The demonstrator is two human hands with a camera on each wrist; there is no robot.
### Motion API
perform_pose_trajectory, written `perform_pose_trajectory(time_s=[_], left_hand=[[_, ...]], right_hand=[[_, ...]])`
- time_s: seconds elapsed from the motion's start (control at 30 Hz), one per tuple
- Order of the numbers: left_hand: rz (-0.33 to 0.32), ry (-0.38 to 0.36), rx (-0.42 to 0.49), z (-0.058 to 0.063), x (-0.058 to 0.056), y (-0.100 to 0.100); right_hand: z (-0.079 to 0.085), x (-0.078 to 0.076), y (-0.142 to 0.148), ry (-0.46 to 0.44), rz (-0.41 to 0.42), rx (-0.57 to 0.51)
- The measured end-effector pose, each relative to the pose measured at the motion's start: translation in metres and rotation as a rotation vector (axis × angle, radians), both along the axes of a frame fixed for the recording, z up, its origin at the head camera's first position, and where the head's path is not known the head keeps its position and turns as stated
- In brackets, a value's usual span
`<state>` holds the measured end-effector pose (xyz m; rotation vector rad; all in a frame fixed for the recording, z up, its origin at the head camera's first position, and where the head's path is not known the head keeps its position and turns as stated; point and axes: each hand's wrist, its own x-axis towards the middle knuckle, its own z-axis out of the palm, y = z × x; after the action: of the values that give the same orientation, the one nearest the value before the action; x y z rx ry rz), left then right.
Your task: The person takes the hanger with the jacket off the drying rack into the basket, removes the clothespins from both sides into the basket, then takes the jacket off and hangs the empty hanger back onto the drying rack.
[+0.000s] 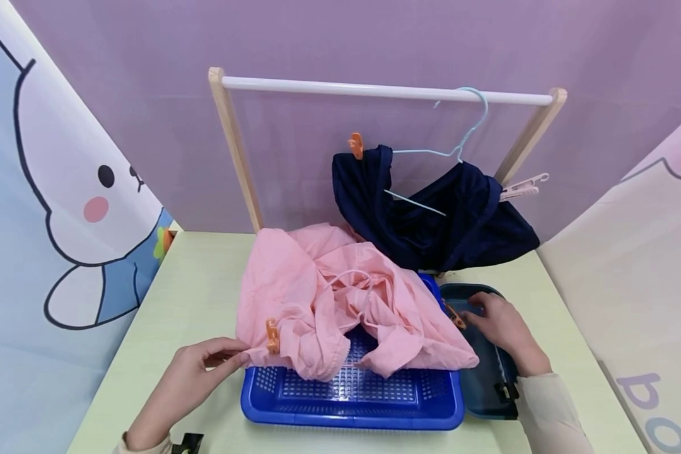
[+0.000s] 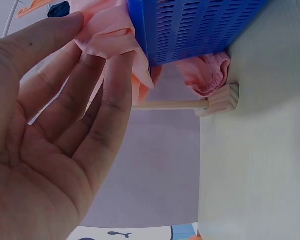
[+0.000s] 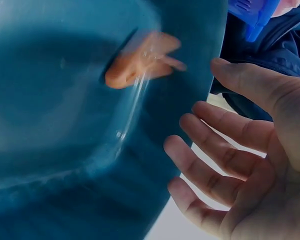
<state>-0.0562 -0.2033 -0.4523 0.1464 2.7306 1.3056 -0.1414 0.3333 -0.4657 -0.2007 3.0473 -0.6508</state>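
Observation:
A pink garment (image 1: 284, 271) lies bunched over a blue basket (image 1: 352, 419), with a pink hanger hook (image 1: 369, 280) poking out of its middle. On its left part sits an orange clothespin (image 1: 272, 336). My left hand (image 1: 195, 378) pinches the garment's left edge between thumb and fingers; the left wrist view shows the pink cloth (image 2: 107, 30) at the fingertips. My right hand (image 1: 502, 325) is over a dark teal tray (image 1: 482, 378), fingers loosely bent and holding nothing. Another orange clothespin (image 3: 140, 62) lies in that tray, just beyond the fingertips.
Behind the basket stands a rack with a white bar (image 1: 340, 87) and wooden posts (image 1: 235, 145). A navy garment (image 1: 420, 233) hangs there on a light blue hanger (image 1: 471, 129), bearing an orange clothespin (image 1: 355, 145) and a pale pink clothespin (image 1: 524, 187).

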Motion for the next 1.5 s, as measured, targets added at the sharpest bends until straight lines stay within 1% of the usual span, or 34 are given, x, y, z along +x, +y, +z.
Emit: perform_pose_trajectory(time_s=[0.13, 0.2, 0.3, 0.43, 0.5, 0.63, 0.7, 0.87, 1.0, 1.07, 1.17, 1.33, 1.4, 1.5], left_hand=[[0.005, -0.007, 0.032, -0.002, -0.001, 0.000], [0.009, -0.018, 0.061, -0.003, -0.001, -0.001], [0.015, -0.034, 0.115, -0.005, -0.001, -0.003], [0.021, -0.048, 0.173, -0.007, -0.001, -0.004], [0.016, -0.044, 0.184, -0.008, -0.002, -0.005], [0.023, -0.060, 0.211, -0.009, -0.003, -0.005], [0.027, -0.067, 0.222, -0.010, -0.004, -0.006], [0.027, -0.078, 0.242, -0.011, -0.004, -0.007], [0.030, -0.086, 0.250, -0.011, -0.005, -0.008], [0.031, -0.085, 0.249, -0.011, -0.005, -0.007], [0.029, -0.081, 0.247, -0.012, -0.005, -0.008], [0.026, -0.078, 0.250, -0.010, -0.005, -0.008], [0.030, -0.079, 0.252, -0.010, -0.004, -0.008], [0.027, -0.081, 0.263, -0.011, -0.004, -0.008]], right_hand=[[0.006, 0.005, -0.001, 0.019, 0.000, -0.003], [0.012, 0.007, -0.003, 0.049, 0.009, 0.004], [0.024, 0.013, -0.010, 0.098, 0.026, 0.011], [0.046, 0.024, -0.025, 0.164, 0.065, -0.016], [0.057, 0.031, -0.034, 0.208, 0.091, -0.038], [0.080, 0.043, -0.055, 0.320, 0.157, -0.072], [0.090, 0.048, -0.065, 0.361, 0.192, -0.085], [0.109, 0.060, -0.089, 0.436, 0.289, -0.116], [0.121, 0.067, -0.109, 0.483, 0.370, -0.165], [0.124, 0.071, -0.120, 0.494, 0.405, -0.199], [0.128, 0.076, -0.140, 0.480, 0.462, -0.237], [0.131, 0.083, -0.180, 0.391, 0.557, -0.252], [0.130, 0.085, -0.196, 0.352, 0.586, -0.245], [0.125, 0.084, -0.219, 0.317, 0.618, -0.227]])
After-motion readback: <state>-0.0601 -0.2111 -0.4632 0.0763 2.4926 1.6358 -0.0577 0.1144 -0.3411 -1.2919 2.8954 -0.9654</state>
